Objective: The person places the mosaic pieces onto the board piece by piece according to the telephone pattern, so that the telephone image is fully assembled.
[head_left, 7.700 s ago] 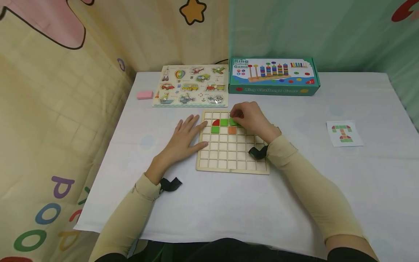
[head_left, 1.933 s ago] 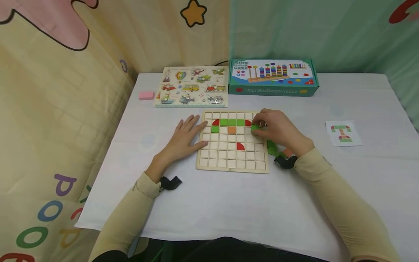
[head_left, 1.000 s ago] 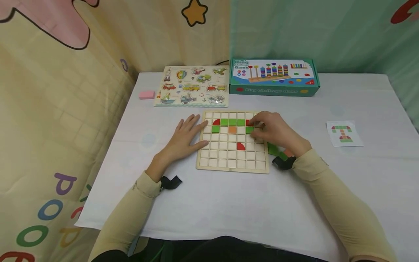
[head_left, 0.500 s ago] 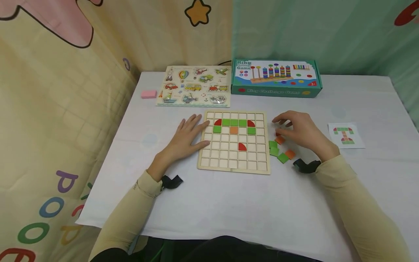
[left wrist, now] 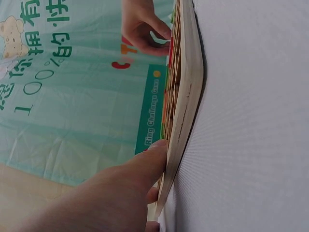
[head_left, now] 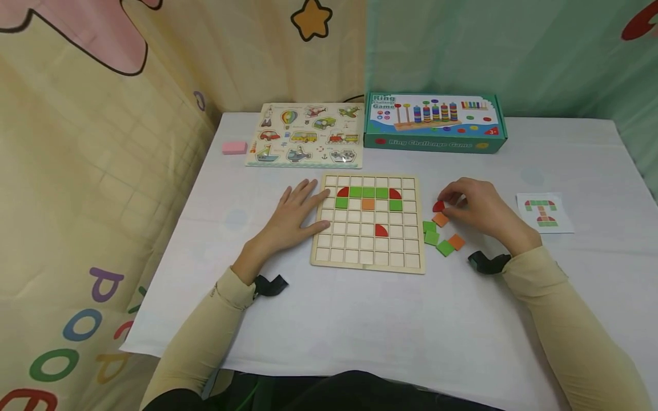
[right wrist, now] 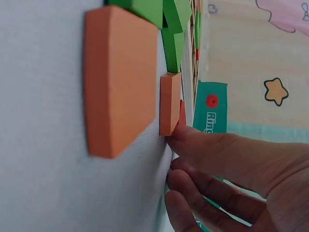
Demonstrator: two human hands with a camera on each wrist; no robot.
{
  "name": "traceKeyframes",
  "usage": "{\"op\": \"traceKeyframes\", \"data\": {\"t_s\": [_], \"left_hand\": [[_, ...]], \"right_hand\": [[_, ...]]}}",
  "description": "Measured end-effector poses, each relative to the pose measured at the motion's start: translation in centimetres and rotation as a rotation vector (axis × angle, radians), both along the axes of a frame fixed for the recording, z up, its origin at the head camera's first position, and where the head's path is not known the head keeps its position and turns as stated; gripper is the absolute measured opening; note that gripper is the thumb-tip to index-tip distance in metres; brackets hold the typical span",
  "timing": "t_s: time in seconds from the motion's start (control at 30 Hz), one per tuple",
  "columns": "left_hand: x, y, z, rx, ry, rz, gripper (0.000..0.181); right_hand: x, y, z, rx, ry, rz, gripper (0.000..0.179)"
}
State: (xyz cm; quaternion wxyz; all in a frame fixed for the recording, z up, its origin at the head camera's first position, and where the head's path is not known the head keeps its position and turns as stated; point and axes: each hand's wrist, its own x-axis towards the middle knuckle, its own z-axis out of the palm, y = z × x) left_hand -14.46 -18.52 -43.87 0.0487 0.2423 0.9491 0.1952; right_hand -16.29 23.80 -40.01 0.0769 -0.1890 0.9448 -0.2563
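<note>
In the head view my left hand [head_left: 290,220] lies spread, thumb and fingertips on the left edge of the wooden grid board [head_left: 329,260]. A red quarter-circle tile [head_left: 438,206] sits right of the board; my right hand [head_left: 478,210] pinches it between thumb and fingertips. Beside it lie orange square tiles [head_left: 456,242] and several green square tiles [head_left: 430,237]. On the board a row of green tiles [head_left: 368,193] runs between two red quarter-circles [head_left: 394,194]. Below are green tiles at both sides, an orange tile [head_left: 368,204] and a lone red quarter-circle [head_left: 381,230].
A picture card [head_left: 545,213] with a coloured tile pattern lies at the right. Behind the board are a vehicle picture puzzle [head_left: 303,136], a green Ring Challenge Game box [head_left: 436,123] and a pink block [head_left: 234,148]. Curtains hang behind the white table [head_left: 360,325].
Green tiles and red quarter-circles have been added to the board. My right hand has left the last green tile and moved right to the loose red quarter-circle. My left hand stays put.
</note>
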Motion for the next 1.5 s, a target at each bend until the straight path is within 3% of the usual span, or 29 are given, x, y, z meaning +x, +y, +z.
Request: {"op": "traceKeyframes", "data": {"t_s": [0.23,0.47,0.57,0.8,1.1,1.5], "left_hand": [[0.0,0.0,0.0,-0.002,0.003,-0.003,0.076],[0.0,0.0,0.0,-0.011,-0.004,-0.002,0.076],[0.0,0.0,0.0,-0.013,-0.004,-0.001,0.076],[-0.1,-0.1,-0.1,-0.005,-0.004,-0.003,0.076],[-0.2,-0.1,-0.2,-0.001,-0.010,-0.002,0.076],[-0.2,-0.2,-0.3,-0.001,-0.010,0.001,0.077]], "right_hand": [[-0.3,0.0,0.0,-0.049,-0.053,-0.034,0.017],[-0.2,-0.7,0.7,-0.100,0.006,-0.013,0.011],[0.0,-2.0,1.0,-0.139,0.014,0.010,0.011],[0.5,-7.7,1.1,-0.229,0.009,0.150,0.006],[0.8,-13.7,0.6,-0.263,-0.030,0.236,0.005],[1.3,-15.0,-0.4,-0.217,-0.021,0.267,0.006]]}}
